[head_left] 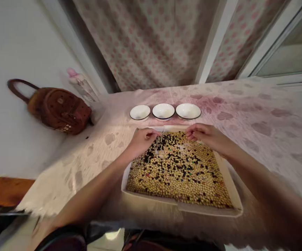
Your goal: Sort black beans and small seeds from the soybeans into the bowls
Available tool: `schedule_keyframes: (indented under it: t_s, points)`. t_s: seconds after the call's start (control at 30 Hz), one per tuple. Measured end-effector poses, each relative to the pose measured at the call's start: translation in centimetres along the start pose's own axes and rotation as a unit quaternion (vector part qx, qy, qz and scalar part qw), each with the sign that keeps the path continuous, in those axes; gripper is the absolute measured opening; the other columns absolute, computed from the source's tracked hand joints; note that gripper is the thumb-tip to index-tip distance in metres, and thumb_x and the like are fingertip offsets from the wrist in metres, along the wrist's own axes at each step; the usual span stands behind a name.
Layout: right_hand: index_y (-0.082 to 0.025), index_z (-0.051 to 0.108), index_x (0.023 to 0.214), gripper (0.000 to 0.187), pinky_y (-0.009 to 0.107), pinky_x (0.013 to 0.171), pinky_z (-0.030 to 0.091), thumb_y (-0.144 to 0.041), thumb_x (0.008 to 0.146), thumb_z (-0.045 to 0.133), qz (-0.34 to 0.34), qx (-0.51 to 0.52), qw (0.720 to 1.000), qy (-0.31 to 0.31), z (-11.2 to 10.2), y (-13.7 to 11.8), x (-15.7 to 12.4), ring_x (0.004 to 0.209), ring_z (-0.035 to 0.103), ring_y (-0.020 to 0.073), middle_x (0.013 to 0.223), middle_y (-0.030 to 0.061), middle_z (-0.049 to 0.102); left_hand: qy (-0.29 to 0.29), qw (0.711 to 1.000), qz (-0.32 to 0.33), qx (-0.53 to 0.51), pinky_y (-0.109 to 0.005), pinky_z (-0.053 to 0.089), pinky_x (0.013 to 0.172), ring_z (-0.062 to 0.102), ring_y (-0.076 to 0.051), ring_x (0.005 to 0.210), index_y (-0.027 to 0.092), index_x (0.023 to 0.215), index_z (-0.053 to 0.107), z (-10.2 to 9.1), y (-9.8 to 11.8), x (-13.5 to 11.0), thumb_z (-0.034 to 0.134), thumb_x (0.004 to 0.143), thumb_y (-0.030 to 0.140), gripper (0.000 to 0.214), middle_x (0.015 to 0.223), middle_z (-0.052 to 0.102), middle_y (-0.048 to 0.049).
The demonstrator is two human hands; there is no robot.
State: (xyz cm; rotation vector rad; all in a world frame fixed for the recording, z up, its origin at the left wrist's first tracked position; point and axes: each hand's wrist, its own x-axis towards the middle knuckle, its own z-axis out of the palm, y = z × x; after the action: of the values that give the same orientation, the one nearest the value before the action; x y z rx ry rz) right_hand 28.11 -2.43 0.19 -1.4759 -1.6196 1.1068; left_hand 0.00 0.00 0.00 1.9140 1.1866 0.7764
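Note:
A shallow white box [235, 195] holds a layer of small yellow bead-like pieces [163, 181], with many black ones and a few coloured ones mixed in. Over its far left corner is my left hand [143, 140], thumb and forefinger pinched together; anything between the tips is too small to make out. My right hand [205, 136] hovers at the far right part of the box, its fingers drawn together. Whatever it may hold is hidden. Black pieces lie thickest near my left hand.
Beyond the box stand three white dark-rimmed bowls in a row: left [139, 112], middle [163, 111] and right [188, 111]. A brown backpack [62, 109] and a pink-capped bottle [81, 83] stand at the left. The patterned tablecloth [257, 118] covers the table before a curtain [161, 42].

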Motion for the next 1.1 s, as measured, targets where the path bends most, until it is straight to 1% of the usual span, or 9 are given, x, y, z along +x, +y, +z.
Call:
schedule_keyframes:
  t_s: [0.1, 0.2, 0.3, 0.4, 0.6, 0.73, 0.8, 0.93, 1.1]
  points:
    - [-0.021, 0.069, 0.089, 0.02, 0.034, 0.073, 0.052, -0.028, 0.084, 0.051, -0.031, -0.111, 0.993, 0.015, -0.9, -0.3, 0.3, 0.078, 0.068, 0.0202, 0.086, 0.0049, 0.073, 0.033, 0.999, 0.023, 0.019, -0.029, 0.056, 0.082, 0.072, -0.018, 0.089, 0.021, 0.093, 0.078, 0.2, -0.6, -0.2, 0.058, 0.094, 0.017, 0.02, 0.098, 0.08, -0.0025]
    - [-0.023, 0.071, 0.087, 0.022, 0.034, 0.072, 0.05, -0.024, 0.086, 0.049, -0.064, -0.198, 0.978, 0.015, -0.8, -0.5, 0.7, 0.075, 0.066, 0.0189, 0.085, 0.0028, 0.074, 0.051, 0.997, 0.033, 0.044, -0.03, 0.056, 0.078, 0.072, -0.018, 0.087, 0.022, 0.094, 0.077, 0.3, -1.0, -0.5, 0.059, 0.093, 0.018, 0.019, 0.098, 0.079, -0.0022]
    - [-0.025, 0.071, 0.089, 0.026, 0.034, 0.075, 0.051, -0.018, 0.088, 0.046, -0.096, -0.249, 0.964, 0.005, 0.3, -0.2, 1.0, 0.08, 0.067, 0.0188, 0.093, 0.0021, 0.075, 0.054, 0.995, 0.042, 0.073, -0.031, 0.055, 0.076, 0.071, -0.018, 0.084, 0.022, 0.097, 0.077, 0.2, -1.3, -1.0, 0.059, 0.093, 0.018, 0.019, 0.098, 0.079, -0.0024]
    - [-0.024, 0.07, 0.09, 0.027, 0.036, 0.082, 0.052, -0.013, 0.089, 0.045, -0.127, -0.305, 0.943, 0.027, 1.3, 0.7, 1.1, 0.087, 0.068, 0.0202, 0.099, 0.0038, 0.074, 0.059, 0.991, 0.058, 0.107, -0.03, 0.053, 0.072, 0.069, -0.017, 0.08, 0.021, 0.097, 0.076, 0.1, -1.4, -1.3, 0.059, 0.093, 0.017, 0.018, 0.096, 0.078, -0.0031]
    - [-0.019, 0.071, 0.095, 0.032, 0.038, 0.087, 0.053, -0.009, 0.092, 0.041, -0.179, -0.342, 0.919, 0.074, 1.5, 1.8, 0.4, 0.094, 0.068, 0.0223, 0.103, 0.0085, 0.071, 0.052, 0.986, 0.069, 0.145, -0.031, 0.052, 0.07, 0.067, -0.017, 0.075, 0.021, 0.096, 0.075, 0.0, -1.3, -1.5, 0.058, 0.094, 0.019, 0.018, 0.094, 0.076, -0.0037]
    - [-0.022, 0.072, 0.09, 0.034, 0.036, 0.084, 0.054, -0.008, 0.087, 0.041, -0.172, -0.297, 0.937, 0.057, 1.0, 1.4, -0.3, 0.087, 0.07, 0.0198, 0.096, 0.0041, 0.075, 0.053, 0.985, 0.069, 0.149, -0.03, 0.051, 0.069, 0.066, -0.017, 0.074, 0.021, 0.097, 0.075, 0.0, -1.3, -1.5, 0.057, 0.094, 0.02, 0.019, 0.093, 0.076, -0.0034]
    - [-0.022, 0.072, 0.087, 0.033, 0.034, 0.083, 0.054, -0.009, 0.087, 0.042, -0.164, -0.29, 0.939, 0.083, 0.6, 1.3, -0.5, 0.084, 0.071, 0.0189, 0.091, 0.0025, 0.075, 0.052, 0.985, 0.069, 0.151, -0.03, 0.051, 0.068, 0.066, -0.016, 0.074, 0.022, 0.097, 0.075, 0.0, -1.3, -1.5, 0.057, 0.094, 0.021, 0.019, 0.093, 0.076, -0.0031]
    - [-0.021, 0.072, 0.089, 0.031, 0.035, 0.079, 0.053, -0.01, 0.087, 0.043, -0.151, -0.359, 0.911, 0.14, -0.3, 1.3, -0.9, 0.083, 0.07, 0.0209, 0.094, 0.005, 0.076, 0.052, 0.984, 0.064, 0.161, -0.03, 0.051, 0.068, 0.066, -0.017, 0.075, 0.022, 0.096, 0.075, 0.1, -1.2, -1.6, 0.057, 0.094, 0.022, 0.019, 0.093, 0.076, -0.0031]
    - [-0.018, 0.074, 0.091, 0.032, 0.038, 0.081, 0.052, -0.009, 0.089, 0.044, -0.128, -0.454, 0.874, 0.116, -0.3, 1.1, -1.5, 0.087, 0.069, 0.0251, 0.095, 0.0101, 0.075, 0.046, 0.984, 0.059, 0.159, -0.032, 0.052, 0.07, 0.068, -0.018, 0.078, 0.022, 0.098, 0.075, 0.0, -1.3, -1.7, 0.057, 0.094, 0.021, 0.019, 0.094, 0.076, -0.0028]
